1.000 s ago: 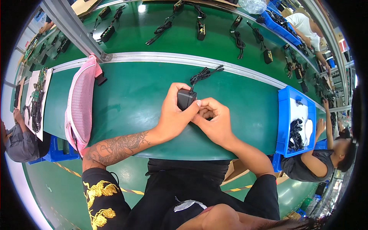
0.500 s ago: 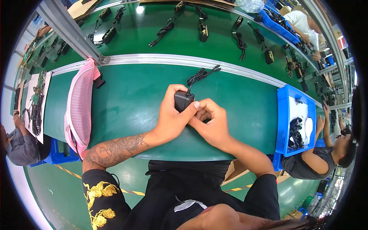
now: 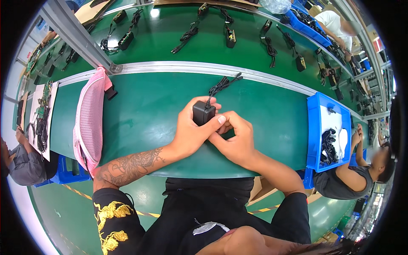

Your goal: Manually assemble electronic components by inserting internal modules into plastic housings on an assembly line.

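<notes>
A small black power adapter (image 3: 203,112) stands on the green table (image 3: 144,114), its bundled black cord (image 3: 224,83) trailing up and to the right. My left hand (image 3: 193,127) wraps around the adapter, thumb pressed along its lower right edge. My right hand (image 3: 235,138) sits just right of it, fingers curled against the left thumb and the adapter's lower side. Whether the right fingers pinch something small is hidden.
A pink mesh pouch (image 3: 88,123) lies at the left. A blue bin (image 3: 329,132) with black parts sits at the right. Beyond a metal rail (image 3: 178,66), a green belt carries several black adapters (image 3: 230,37). People sit at the left and right edges.
Both hands stay together on the adapter, shifting only slightly. The adapters on the far belt have drifted to the left.
</notes>
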A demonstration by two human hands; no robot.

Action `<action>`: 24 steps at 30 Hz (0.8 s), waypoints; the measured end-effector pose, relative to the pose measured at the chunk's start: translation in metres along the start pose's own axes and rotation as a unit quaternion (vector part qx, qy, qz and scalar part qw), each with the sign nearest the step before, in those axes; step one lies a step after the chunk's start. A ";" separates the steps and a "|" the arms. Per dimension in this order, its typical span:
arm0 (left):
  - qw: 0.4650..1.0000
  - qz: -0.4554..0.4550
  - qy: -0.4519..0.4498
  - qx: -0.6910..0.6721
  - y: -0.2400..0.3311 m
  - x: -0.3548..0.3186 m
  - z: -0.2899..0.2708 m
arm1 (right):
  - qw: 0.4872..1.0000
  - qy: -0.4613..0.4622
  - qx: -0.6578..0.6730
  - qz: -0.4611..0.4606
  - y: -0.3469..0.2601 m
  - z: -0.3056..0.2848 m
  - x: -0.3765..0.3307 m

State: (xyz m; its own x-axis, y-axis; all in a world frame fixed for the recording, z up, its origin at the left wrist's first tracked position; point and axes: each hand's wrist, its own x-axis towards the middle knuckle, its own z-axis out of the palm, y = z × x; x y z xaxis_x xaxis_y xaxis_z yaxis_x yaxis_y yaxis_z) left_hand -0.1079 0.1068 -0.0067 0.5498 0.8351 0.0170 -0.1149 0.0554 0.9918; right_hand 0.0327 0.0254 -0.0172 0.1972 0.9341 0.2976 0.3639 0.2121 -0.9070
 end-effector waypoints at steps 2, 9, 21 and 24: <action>0.999 -0.031 -0.020 0.006 0.001 -0.001 -0.003 | 1.000 -0.001 -0.012 -0.002 0.000 0.001 -0.001; 0.998 -0.023 -0.041 -0.049 -0.001 -0.001 -0.005 | 0.992 -0.012 -0.045 -0.118 0.001 -0.002 0.000; 0.992 0.086 -0.094 0.014 -0.006 0.007 -0.014 | 0.910 -0.167 0.336 0.178 -0.013 -0.004 0.010; 0.986 0.119 -0.105 0.054 -0.006 0.009 -0.015 | 0.889 -0.196 0.366 0.195 -0.004 -0.006 0.008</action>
State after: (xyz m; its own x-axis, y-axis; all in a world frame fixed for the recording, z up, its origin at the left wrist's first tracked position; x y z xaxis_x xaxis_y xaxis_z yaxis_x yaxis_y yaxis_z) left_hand -0.1143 0.1224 -0.0145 0.6782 0.6855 0.2648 -0.1786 -0.1958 0.9642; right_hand 0.0382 0.0305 -0.0098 -0.2053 0.9756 -0.0779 -0.3803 -0.1528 -0.9121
